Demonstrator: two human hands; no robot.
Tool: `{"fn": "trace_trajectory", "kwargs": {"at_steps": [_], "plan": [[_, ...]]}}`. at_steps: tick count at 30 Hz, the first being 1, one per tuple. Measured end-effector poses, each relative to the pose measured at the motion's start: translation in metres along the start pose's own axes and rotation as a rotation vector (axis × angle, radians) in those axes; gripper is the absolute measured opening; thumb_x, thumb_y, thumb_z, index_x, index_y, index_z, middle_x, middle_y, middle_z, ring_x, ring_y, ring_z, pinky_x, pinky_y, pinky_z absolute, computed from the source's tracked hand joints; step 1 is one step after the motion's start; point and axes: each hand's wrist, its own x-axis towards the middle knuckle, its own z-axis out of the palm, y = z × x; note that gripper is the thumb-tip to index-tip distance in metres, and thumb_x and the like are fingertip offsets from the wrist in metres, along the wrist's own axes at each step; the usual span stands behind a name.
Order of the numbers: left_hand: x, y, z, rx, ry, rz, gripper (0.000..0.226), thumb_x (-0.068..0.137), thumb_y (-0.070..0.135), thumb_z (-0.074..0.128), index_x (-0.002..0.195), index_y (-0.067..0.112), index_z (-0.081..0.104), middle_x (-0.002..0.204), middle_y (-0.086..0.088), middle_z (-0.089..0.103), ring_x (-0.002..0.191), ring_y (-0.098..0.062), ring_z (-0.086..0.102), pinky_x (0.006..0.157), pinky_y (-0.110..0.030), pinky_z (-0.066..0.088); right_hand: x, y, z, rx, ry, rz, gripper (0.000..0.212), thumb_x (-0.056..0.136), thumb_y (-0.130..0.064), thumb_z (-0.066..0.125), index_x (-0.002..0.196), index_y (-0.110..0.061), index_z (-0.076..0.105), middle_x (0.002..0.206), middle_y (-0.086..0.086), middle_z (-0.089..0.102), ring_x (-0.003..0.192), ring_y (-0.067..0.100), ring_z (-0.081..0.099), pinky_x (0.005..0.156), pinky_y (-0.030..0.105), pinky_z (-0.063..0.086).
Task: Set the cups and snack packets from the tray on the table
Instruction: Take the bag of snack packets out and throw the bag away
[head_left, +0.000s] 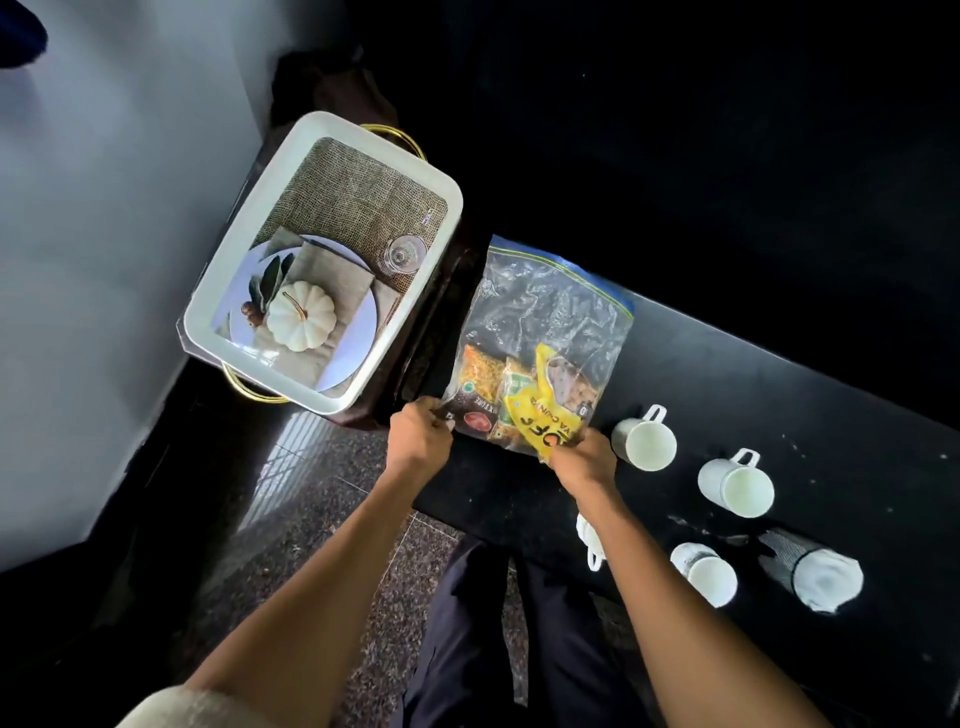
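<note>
Clear plastic, the bag lies flat on the black worktop at its left end, with its blue zip strip at the far edge and snack packets bunched inside at the near end. The left hand pinches the bag's near left corner; the right hand is closed on the near right corner, over a yellow packet. Three white cups stand on the worktop to the right of the bag, a fourth mostly hidden under the right forearm at the near edge. The white tray, with gold handles and a printed base, sits beyond the worktop's left end, holding no cups.
</note>
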Motion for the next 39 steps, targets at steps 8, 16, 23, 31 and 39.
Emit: {"fn": "trace_trajectory", "kwargs": {"at_steps": [8, 16, 23, 31, 39], "plan": [[-0.028, 0.023, -0.044, -0.078, 0.062, 0.199, 0.009, 0.087, 0.020, 0.074, 0.093, 0.019, 0.080, 0.076, -0.003, 0.076, 0.073, -0.027, 0.072, 0.064, -0.040, 0.060, -0.050, -0.004, -0.048, 0.474, -0.025, -0.067, 0.029, 0.079, 0.008, 0.074, 0.105, -0.004, 0.068, 0.089, 0.010, 0.075, 0.081, 0.027, 0.074, 0.070, 0.034, 0.062], [-0.051, 0.062, -0.082, 0.035, 0.121, 0.334, 0.012, 0.085, 0.026, 0.074, 0.077, 0.019, 0.078, 0.053, 0.007, 0.066, 0.056, -0.019, 0.065, 0.058, -0.031, 0.054, -0.091, -0.023, -0.084, 0.566, 0.015, -0.205, 0.025, 0.085, 0.003, 0.074, 0.102, -0.015, 0.069, 0.088, 0.009, 0.063, 0.069, 0.019, 0.072, 0.057, 0.028, 0.059], [-0.083, 0.105, -0.120, 0.082, 0.171, 0.378, 0.016, 0.086, 0.025, 0.073, 0.073, 0.017, 0.077, 0.059, -0.004, 0.070, 0.066, -0.034, 0.068, 0.064, -0.038, 0.056, -0.128, -0.043, -0.116, 0.562, 0.026, -0.290, 0.023, 0.083, -0.001, 0.077, 0.094, -0.021, 0.074, 0.084, 0.009, 0.070, 0.069, 0.023, 0.075, 0.059, 0.033, 0.061], [-0.114, 0.127, -0.154, 0.140, 0.236, 0.437, 0.013, 0.078, 0.014, 0.076, 0.067, 0.020, 0.075, 0.058, 0.003, 0.068, 0.054, -0.017, 0.063, 0.056, -0.029, 0.053, -0.165, -0.064, -0.144, 0.535, 0.017, -0.295, 0.022, 0.080, -0.003, 0.080, 0.095, -0.018, 0.073, 0.068, 0.007, 0.072, 0.060, 0.026, 0.073, 0.056, 0.031, 0.061], [-0.133, 0.143, -0.155, 0.003, 0.155, 0.801, 0.003, 0.078, 0.020, 0.077, 0.080, 0.020, 0.078, 0.088, 0.011, 0.061, 0.073, -0.006, 0.060, 0.058, -0.021, 0.046, -0.186, -0.088, -0.153, 0.304, 0.092, -0.563, 0.032, 0.082, -0.005, 0.077, 0.096, -0.033, 0.075, 0.072, -0.010, 0.071, 0.059, 0.009, 0.068, 0.061, 0.019, 0.055]]}}
